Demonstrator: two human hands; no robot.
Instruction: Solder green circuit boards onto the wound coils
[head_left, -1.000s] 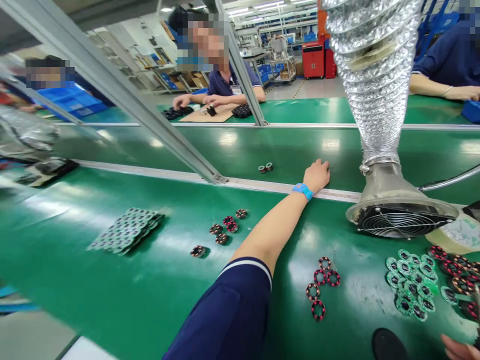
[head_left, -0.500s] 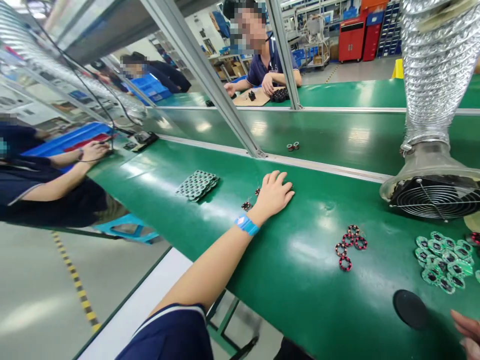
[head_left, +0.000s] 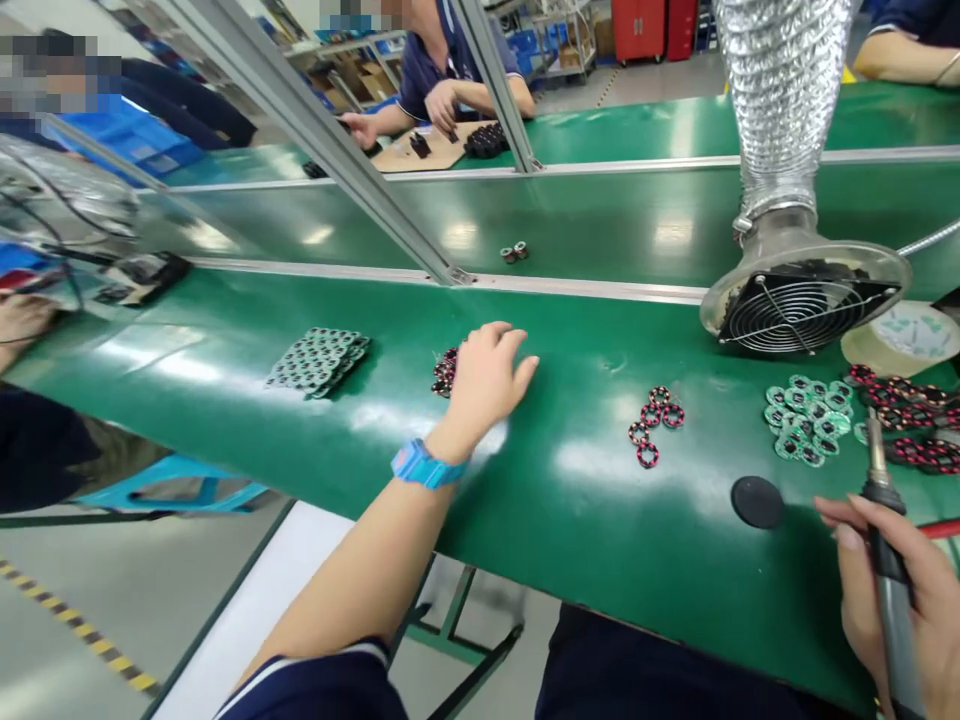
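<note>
While the R hand has the iron: L hand is out over the table, palm down.
L fingers: spread, thumb out wide; no part seen btwn them, & can't tell what's under the palm.
L coils: bunched on the table at L hand's outer edge, partly hidden by it; can't tell if it touches.
R fingers: pinched round the iron's handle, prob. to keep skin off the metal end, which points up & away nr the R pile.
Mid coils: 5 rings in a loose group, btwn L hand & the discs, prob. spaced so each can be picked up.
Discs: green, heaped beside the R pile, within easy R reach, I'd say.
Fan: under the hood, tilted to the table, prob. for fumes.
Black disc: flat, nr R fingertips.
Panels: stacked L of L coils, likely parked out of the way.
</note>
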